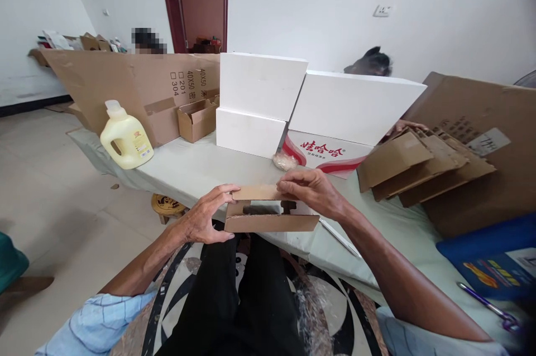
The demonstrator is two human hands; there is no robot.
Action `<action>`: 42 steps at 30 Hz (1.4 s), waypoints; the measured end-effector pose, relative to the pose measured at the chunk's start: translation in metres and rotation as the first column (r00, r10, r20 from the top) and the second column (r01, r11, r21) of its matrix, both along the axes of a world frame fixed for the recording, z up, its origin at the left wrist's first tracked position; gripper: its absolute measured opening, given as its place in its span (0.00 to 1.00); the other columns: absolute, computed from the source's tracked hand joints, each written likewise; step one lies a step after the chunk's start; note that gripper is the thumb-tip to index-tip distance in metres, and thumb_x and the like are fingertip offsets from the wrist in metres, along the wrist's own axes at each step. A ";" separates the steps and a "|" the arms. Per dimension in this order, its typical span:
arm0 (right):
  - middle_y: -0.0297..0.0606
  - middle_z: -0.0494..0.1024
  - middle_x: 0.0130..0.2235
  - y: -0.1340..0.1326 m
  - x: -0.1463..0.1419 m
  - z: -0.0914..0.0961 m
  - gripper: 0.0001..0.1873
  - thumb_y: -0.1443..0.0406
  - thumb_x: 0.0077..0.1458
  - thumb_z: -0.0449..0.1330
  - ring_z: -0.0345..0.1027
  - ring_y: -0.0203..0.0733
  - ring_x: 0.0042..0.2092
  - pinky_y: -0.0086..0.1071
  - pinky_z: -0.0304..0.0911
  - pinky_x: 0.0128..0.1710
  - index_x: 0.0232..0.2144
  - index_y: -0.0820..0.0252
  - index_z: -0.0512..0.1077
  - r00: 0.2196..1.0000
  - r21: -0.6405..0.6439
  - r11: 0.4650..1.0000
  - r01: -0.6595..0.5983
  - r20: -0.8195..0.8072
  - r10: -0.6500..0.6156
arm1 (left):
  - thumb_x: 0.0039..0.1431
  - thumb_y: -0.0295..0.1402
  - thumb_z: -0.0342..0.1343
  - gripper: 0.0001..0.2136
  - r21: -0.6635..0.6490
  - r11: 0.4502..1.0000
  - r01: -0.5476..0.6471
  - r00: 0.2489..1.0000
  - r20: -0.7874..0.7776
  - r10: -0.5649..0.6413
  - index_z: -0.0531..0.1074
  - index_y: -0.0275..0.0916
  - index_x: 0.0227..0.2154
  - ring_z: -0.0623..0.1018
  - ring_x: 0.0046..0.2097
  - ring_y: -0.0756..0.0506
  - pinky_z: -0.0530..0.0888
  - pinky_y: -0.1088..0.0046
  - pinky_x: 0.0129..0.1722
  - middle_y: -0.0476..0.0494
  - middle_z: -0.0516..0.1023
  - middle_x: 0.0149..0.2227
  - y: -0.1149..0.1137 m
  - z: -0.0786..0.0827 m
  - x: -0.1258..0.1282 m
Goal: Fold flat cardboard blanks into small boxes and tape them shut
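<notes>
A small brown cardboard box (272,224) sits at the table's near edge, its top open toward me. Inside it lies a dark item (263,208), too shadowed to name. My left hand (209,215) grips the box's left end, thumb at the near side and fingers at the far side. With fingertips pinched together, my right hand (314,188) holds the far flap (259,192) near its right end. Close to the right forearm, a thin white strip (340,237) lies on the table. A clear crumpled plastic bundle (285,160) rests beyond the box.
White boxes (259,85) stand stacked across the table, above a red-and-white carton (330,152). Left are a yellow detergent bottle (125,135) and an open cardboard box (197,120). Right are folded cardboard pieces (397,160), a blue container (489,258) and a purple pen (488,306). Two people sit behind.
</notes>
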State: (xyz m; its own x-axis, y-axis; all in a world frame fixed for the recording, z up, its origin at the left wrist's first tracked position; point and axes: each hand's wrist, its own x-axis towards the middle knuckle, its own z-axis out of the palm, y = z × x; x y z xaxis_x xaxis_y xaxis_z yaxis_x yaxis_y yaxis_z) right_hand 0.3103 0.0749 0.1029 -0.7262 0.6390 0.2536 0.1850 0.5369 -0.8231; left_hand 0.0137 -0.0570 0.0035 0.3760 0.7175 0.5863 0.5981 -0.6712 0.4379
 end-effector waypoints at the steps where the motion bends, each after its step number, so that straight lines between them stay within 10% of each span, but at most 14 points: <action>1: 0.36 0.77 0.28 0.003 0.001 0.000 0.23 0.45 0.61 0.70 0.69 0.39 0.29 0.32 0.65 0.27 0.29 0.59 0.82 0.999 -0.090 0.996 0.026 -0.028 -0.029 | 0.53 0.32 0.74 0.31 0.002 1.000 0.001 1.000 -0.004 -0.001 0.66 0.43 0.57 0.72 0.72 0.29 0.75 0.46 0.67 0.25 0.67 0.71 -0.001 0.000 0.000; 11: 0.40 0.83 0.35 0.014 0.013 -0.016 0.29 0.41 0.43 0.81 0.79 0.44 0.38 0.38 0.84 0.41 0.30 0.58 0.83 0.911 -0.420 0.893 0.163 -0.284 -0.300 | 0.53 0.29 0.72 0.29 -0.003 1.000 -0.003 1.000 -0.010 0.003 0.66 0.43 0.56 0.69 0.73 0.30 0.72 0.46 0.70 0.26 0.66 0.72 -0.005 0.000 0.006; 18: 0.40 0.84 0.36 0.039 0.078 -0.017 0.26 0.46 0.45 0.82 0.81 0.42 0.37 0.35 0.84 0.39 0.32 0.58 0.79 0.635 -0.381 0.835 0.397 -0.543 -0.549 | 0.54 0.30 0.72 0.28 -0.045 0.994 -0.096 0.995 0.017 0.097 0.67 0.43 0.55 0.71 0.72 0.30 0.74 0.48 0.68 0.27 0.67 0.72 -0.009 -0.006 0.000; 24: 0.41 0.84 0.36 0.048 0.139 -0.065 0.26 0.46 0.46 0.80 0.79 0.42 0.35 0.37 0.83 0.38 0.33 0.59 0.80 0.484 -0.368 0.675 0.639 -0.490 -0.725 | 0.58 0.37 0.70 0.25 -0.091 0.976 -0.198 0.976 0.075 0.205 0.67 0.44 0.55 0.71 0.72 0.30 0.76 0.51 0.65 0.30 0.67 0.72 -0.005 -0.010 -0.016; 32: 0.43 0.84 0.33 0.027 0.161 -0.146 0.34 0.38 0.38 0.80 0.79 0.44 0.32 0.39 0.83 0.33 0.30 0.59 0.79 0.508 -0.449 0.594 0.667 -0.309 -0.804 | 0.59 0.41 0.72 0.26 -0.117 0.958 -0.260 0.955 0.117 0.274 0.68 0.44 0.54 0.73 0.71 0.31 0.79 0.54 0.62 0.29 0.68 0.71 0.005 -0.009 -0.038; 42: 0.45 0.86 0.37 0.094 0.111 -0.150 0.33 0.36 0.56 0.63 0.82 0.50 0.39 0.42 0.80 0.40 0.36 0.60 0.81 0.660 -0.156 0.693 0.704 -0.219 -0.719 | 0.61 0.41 0.70 0.25 -0.155 0.959 -0.238 0.957 0.129 0.258 0.66 0.44 0.56 0.72 0.71 0.30 0.80 0.54 0.61 0.28 0.68 0.71 0.018 -0.007 -0.035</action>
State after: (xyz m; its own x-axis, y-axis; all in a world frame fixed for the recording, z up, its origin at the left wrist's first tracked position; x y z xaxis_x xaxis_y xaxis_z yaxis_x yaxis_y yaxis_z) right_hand 0.4215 0.1692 -0.0474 0.0373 0.9520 0.3038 0.2828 0.2816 -0.9169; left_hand -0.0217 -0.0392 -0.0030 0.0933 0.8542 0.5115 0.6603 -0.4377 0.6103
